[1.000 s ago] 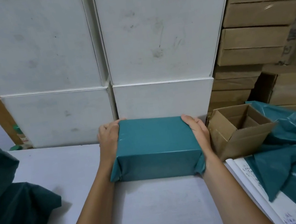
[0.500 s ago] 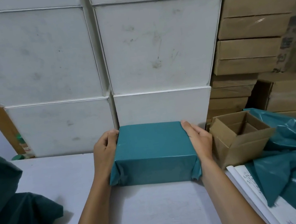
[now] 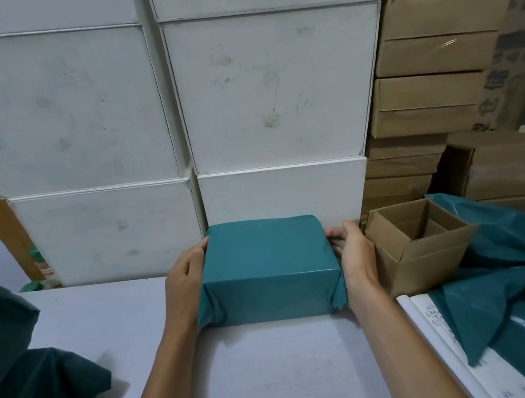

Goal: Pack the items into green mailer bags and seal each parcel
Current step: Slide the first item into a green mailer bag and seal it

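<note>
Your green parcel (image 3: pixel 267 270) sits flat on the white surface (image 3: pixel 282 378), box-shaped, mailer film wrapped tight, near corners folded into small ears. It's pushed back close to the white boxes behind. Loose green mailer bags (image 3: pixel 523 288) lie crumpled at your right, partly over a notebook. More dark green wrapped bundles (image 3: pixel 26 391) sit at your left edge.

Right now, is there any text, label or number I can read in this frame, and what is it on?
Nothing can be quoted with confidence.
Brown cartons at right: large blue printed characters, cut off and blurred.
Paper sheet beside the open cardboard box: handwriting, too small.
Small bottle at left: label unreadable.
Green parcel: no text visible.
</note>
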A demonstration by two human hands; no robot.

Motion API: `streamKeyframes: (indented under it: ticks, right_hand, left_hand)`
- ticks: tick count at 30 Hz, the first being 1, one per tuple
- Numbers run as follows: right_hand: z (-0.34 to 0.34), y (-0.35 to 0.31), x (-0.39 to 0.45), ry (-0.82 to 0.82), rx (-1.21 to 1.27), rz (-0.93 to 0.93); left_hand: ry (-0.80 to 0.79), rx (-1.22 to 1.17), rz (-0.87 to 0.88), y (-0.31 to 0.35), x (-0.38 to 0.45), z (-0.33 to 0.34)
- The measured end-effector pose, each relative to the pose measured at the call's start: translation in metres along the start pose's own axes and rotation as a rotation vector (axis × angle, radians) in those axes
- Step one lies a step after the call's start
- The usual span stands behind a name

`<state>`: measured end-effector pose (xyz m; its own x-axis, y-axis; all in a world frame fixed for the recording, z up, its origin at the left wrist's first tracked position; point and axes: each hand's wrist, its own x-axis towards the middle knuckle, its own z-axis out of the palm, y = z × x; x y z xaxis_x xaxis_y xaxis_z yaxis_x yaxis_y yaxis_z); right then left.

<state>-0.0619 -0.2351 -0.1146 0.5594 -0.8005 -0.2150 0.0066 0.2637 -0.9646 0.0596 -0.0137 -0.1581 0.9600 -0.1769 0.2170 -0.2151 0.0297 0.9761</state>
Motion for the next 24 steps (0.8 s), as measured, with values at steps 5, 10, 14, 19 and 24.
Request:
streamKeyframes:
  ticks: [5,10,14,19,24]
  right_hand:
    - [-0.004,-0.011,-0.011,-0.034,-0.162,-0.047]
    - [-0.003,-0.017,-0.013,-0.004,-0.369,-0.200]
    - [-0.002,-0.020,-0.016,0.014,-0.476,-0.311]
    - [-0.006,-0.041,-0.028,0.078,-0.626,-0.437]
    - [0.018,-0.062,-0.070,-0.045,-0.541,-0.586]
  left_hand:
    - [-0.038,-0.055,-0.083,0.012,-0.003,-0.005]
    - [-0.069,-0.085,-0.099,0.022,-0.006,-0.005]
    - [-0.076,-0.074,-0.131,0.025,-0.004,-0.007]
    - [-0.020,0.004,-0.108,0.040,-0.001,-0.011]
    - [0.056,0.113,0.079,0.092,-0.010,-0.013]
